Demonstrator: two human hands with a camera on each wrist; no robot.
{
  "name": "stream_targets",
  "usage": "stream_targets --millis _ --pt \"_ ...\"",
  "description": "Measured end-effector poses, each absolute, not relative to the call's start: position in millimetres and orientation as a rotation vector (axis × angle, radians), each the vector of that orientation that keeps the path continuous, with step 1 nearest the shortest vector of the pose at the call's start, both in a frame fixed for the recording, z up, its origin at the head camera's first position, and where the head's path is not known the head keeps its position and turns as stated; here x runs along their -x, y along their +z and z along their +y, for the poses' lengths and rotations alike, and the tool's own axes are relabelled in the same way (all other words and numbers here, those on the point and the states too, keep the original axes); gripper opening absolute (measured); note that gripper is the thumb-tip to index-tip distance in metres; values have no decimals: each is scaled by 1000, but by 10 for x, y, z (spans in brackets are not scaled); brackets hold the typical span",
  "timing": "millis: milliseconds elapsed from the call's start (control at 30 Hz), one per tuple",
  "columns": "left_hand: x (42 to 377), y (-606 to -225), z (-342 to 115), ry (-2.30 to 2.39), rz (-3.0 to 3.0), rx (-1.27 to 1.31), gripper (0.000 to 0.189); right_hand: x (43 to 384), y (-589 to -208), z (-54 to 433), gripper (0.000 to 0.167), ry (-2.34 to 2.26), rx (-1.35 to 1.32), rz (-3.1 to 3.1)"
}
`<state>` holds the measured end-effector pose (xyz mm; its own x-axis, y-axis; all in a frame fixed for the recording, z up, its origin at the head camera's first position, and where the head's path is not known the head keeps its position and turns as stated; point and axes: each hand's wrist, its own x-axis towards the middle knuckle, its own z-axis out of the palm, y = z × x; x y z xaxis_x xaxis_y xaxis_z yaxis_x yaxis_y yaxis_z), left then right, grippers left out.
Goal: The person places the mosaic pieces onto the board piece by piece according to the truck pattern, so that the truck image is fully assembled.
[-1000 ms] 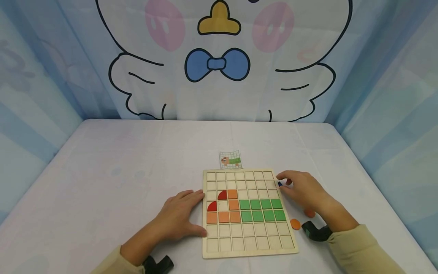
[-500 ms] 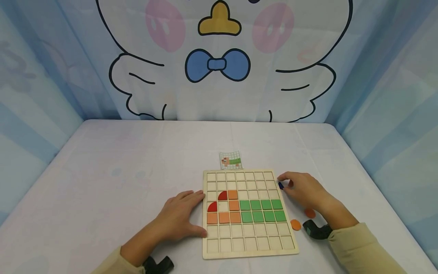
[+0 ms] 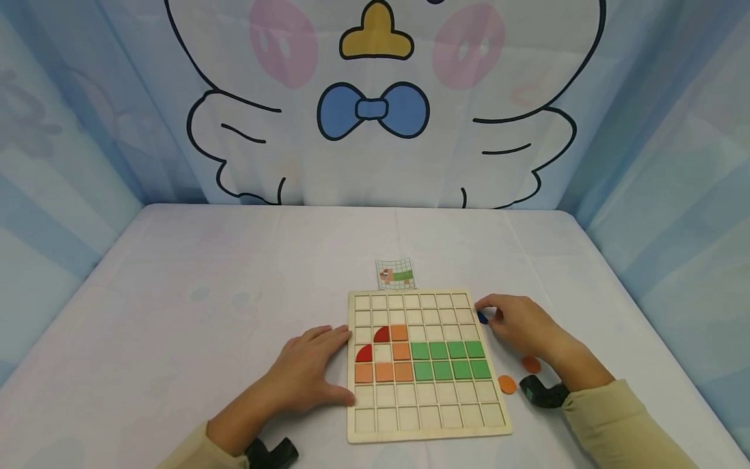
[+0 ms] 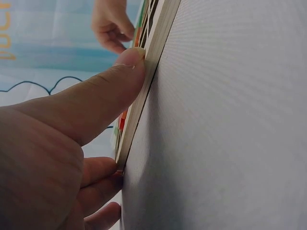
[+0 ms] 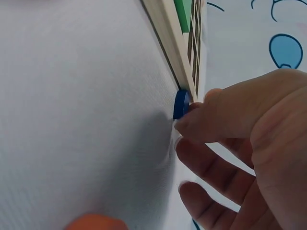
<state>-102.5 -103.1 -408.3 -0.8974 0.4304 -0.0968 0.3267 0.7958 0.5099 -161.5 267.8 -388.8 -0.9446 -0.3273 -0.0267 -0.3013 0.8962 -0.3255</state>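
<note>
A wooden grid board (image 3: 433, 417) lies flat on the table. Set in its cells are green squares (image 3: 438, 350), orange squares (image 3: 399, 332) and two red quarter-round tiles (image 3: 363, 354). My left hand (image 3: 307, 371) rests along the board's left edge, thumb and fingers spread apart; in the left wrist view the thumb touches the rim. Beside the upper right edge, my right hand (image 3: 524, 326) pinches a small blue tile (image 5: 181, 104) between thumb and index finger. That tile stands on edge close to the board's rim, its exact shape partly hidden by the fingertips.
A small picture card (image 3: 395, 273) with a grid drawing lies just beyond the board. Right of the board are an orange disc (image 3: 506, 385) and a darker orange disc (image 3: 531, 365). Black wrist devices (image 3: 543, 392) sit at both sleeves. Printed curtains surround the table.
The right hand has shifted very slightly toward me and right, and the blue tile has turned a little at its fingertips. The left hand and board stay in place.
</note>
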Motion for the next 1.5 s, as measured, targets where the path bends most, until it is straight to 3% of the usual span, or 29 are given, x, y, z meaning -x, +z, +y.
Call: stream_targets --millis 1500 --pt "1028 -4058 -1021 709 2783 -578 99 1662 -3885 2699 20 -475 486 2993"
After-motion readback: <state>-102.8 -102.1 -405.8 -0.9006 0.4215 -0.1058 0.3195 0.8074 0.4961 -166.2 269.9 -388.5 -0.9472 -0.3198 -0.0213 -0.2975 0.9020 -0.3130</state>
